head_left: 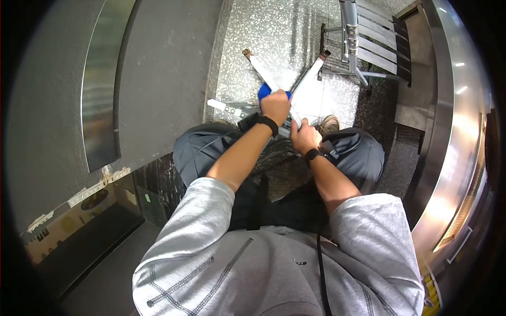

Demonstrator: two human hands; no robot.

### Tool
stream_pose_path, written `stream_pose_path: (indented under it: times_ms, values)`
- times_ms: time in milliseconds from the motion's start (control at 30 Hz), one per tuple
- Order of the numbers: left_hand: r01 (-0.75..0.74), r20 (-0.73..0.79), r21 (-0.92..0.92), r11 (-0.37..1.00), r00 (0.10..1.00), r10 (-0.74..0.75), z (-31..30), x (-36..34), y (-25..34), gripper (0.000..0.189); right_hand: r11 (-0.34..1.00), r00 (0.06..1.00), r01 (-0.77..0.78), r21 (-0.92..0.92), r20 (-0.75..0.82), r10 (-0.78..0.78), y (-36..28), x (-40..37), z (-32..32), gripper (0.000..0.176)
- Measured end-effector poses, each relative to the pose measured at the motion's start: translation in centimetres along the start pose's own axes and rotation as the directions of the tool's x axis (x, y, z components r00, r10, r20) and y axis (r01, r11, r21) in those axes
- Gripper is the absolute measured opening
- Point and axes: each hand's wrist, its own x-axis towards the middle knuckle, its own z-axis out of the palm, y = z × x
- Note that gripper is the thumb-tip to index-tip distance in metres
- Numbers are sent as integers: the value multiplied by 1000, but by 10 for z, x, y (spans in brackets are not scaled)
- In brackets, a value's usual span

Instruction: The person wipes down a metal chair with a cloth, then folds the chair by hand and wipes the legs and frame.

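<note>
A white frame [263,72] is held low between the knees, above the speckled floor [237,31], nearer the floor's left edge, along the dark grey panel [168,68], than the steel-fronted unit [445,189] on the right. Its two white legs are splayed forward in a V, with brownish tips pointed away from the body. The lower part is hidden by the hands, so whether it rests on the floor cannot be told.

In the left hand [275,108], a blue piece [265,91], apparently cloth, is grasped against the left-hand leg; whether it is wrapped fully around cannot be seen. By the right hand [306,137], the frame is gripped near the joint, fingers curled under and thumb laid along the bar. A slatted chair [377,47] is seen near the floor's far right corner, well apart from the frame.

The frame is judged stiff and moderately heavy, likely metal, hardly fragile, and prone to swing if held by one leg. A hold is best taken close to the joint; the painted bars may be slippery. The blue piece should be soft and light.
</note>
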Motion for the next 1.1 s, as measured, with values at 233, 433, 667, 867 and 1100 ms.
stream_pose_path:
  times_ms: [233,433,667,867,1100]
  values:
    - [99,231,-142,985,971,-65,-11,-15,0,47,999,998,33,31,-52,-32,2,-2,1,50]
    - [249,78,-317,915,968,-237,-85,10,-19,49,997,993,69,21,-98,-67,7,-4,5,47]
    - [67,-17,-854,517,988,-155,-231,3,22,30,995,985,95,24,-147,-90,12,1,13,48]
    - [88,46,-881,465,994,-102,-245,1,33,30,997,989,76,30,-126,-72,12,4,15,51]
    - [131,60,-894,428,983,-175,-179,36,-6,30,1000,997,15,24,-75,-13,1,0,3,52]
